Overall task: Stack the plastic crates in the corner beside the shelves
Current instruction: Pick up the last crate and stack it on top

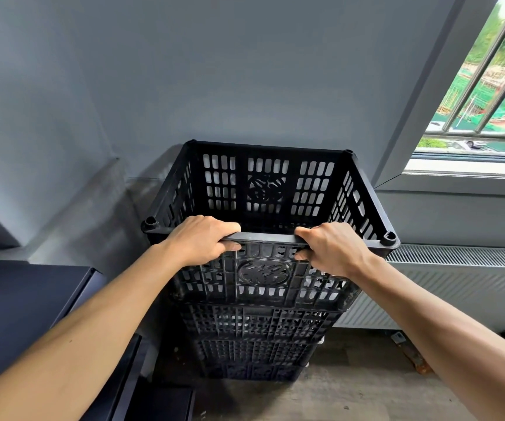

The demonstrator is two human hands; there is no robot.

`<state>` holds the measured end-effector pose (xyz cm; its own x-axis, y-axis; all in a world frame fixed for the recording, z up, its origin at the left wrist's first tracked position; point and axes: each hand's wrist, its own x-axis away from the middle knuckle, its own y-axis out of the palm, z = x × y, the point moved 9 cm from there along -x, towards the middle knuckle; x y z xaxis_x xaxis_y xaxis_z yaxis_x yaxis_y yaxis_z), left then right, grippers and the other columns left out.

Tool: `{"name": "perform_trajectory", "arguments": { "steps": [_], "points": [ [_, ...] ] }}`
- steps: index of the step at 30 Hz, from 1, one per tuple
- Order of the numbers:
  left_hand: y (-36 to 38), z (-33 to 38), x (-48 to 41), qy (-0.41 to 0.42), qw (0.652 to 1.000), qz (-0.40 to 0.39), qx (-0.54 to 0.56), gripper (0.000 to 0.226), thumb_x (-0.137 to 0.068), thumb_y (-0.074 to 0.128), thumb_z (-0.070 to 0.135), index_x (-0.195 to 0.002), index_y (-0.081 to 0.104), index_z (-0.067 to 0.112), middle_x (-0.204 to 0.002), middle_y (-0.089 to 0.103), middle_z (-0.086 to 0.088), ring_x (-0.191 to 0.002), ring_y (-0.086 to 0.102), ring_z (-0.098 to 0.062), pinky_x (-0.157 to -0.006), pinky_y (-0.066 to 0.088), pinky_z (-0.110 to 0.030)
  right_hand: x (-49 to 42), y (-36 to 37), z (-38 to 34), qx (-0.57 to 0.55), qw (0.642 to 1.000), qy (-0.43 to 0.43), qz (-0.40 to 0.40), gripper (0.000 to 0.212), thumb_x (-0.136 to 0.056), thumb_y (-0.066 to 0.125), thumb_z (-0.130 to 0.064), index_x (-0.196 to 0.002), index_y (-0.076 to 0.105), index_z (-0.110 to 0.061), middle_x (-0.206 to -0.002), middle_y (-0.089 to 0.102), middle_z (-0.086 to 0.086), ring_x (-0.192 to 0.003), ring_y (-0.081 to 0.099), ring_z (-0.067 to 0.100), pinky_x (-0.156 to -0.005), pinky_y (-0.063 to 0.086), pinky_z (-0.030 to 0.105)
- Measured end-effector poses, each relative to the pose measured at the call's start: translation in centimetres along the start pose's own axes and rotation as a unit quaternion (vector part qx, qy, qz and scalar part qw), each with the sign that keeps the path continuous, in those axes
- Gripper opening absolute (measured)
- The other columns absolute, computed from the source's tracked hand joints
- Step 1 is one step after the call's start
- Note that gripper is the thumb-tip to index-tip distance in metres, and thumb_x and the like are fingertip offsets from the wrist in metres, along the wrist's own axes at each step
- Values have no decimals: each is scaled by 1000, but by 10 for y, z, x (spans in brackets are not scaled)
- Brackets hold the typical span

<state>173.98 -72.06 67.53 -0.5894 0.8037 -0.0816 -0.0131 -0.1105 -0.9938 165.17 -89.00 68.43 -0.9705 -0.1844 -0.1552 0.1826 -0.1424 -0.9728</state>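
Note:
A black slotted plastic crate (268, 186) sits on top of a stack of like crates (254, 335) against the grey wall. My left hand (202, 238) grips the near rim of the top crate left of centre, fingers curled over the edge. My right hand (331, 247) grips the same rim right of centre. The top crate is empty inside. The lower crates show only their near walls, down to the floor.
Dark shelves (29, 302) stand close on the left of the stack. A white radiator (445, 287) runs along the wall on the right under a barred window (488, 95). An orange-handled object (409, 350) lies on the wood floor (351, 387).

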Motion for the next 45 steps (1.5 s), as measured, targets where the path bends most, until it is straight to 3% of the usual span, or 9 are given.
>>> {"name": "perform_trajectory", "arguments": {
  "steps": [10,17,22,27,36,45],
  "points": [
    [-3,6,-9,2,999,47,-24,25,-96,47,50,-104,53,27,-69,63,5,-65,59,-20,-65,35,-33,-5,-1,13,-1,1000,-17,-15,32,-89,61,-50,-95,51,-20,-64,59,-8,-55,59,15,-53,54,32],
    [-5,5,-9,-5,997,76,-26,29,-95,48,54,-86,46,26,-63,55,7,-62,54,-19,-63,36,-34,-5,0,18,4,1000,5,-9,35,-88,62,-51,-85,43,-22,-60,53,-10,-52,55,14,-51,52,32],
    [-5,4,-7,-22,996,82,-17,46,-86,41,72,-92,61,31,-54,50,9,-56,52,-13,-66,43,-32,-2,2,14,2,999,30,-17,36,-88,62,-51,-82,41,-23,-57,45,-12,-53,51,15,-52,46,29],
    [-7,4,-5,-31,996,77,-27,51,-85,39,74,-94,63,30,-53,50,8,-56,53,-12,-66,41,-31,0,0,14,3,999,54,-3,37,-87,62,-53,-81,44,-21,-59,52,-9,-54,54,17,-52,45,30],
    [-7,8,-1,-54,994,79,-45,41,-90,40,68,-95,55,30,-72,59,9,-68,58,-16,-66,41,-32,4,-1,12,-10,995,97,9,34,-84,65,-49,-88,47,-20,-63,56,-7,-60,61,24,-55,52,35],
    [-6,4,1,-70,990,118,-15,38,-86,48,68,-90,58,31,-67,59,12,-64,57,-10,-63,44,-29,2,-3,13,-29,996,89,-7,30,-86,62,-48,-80,43,-26,-68,55,-10,-60,55,18,-56,47,31]
  ]
}}
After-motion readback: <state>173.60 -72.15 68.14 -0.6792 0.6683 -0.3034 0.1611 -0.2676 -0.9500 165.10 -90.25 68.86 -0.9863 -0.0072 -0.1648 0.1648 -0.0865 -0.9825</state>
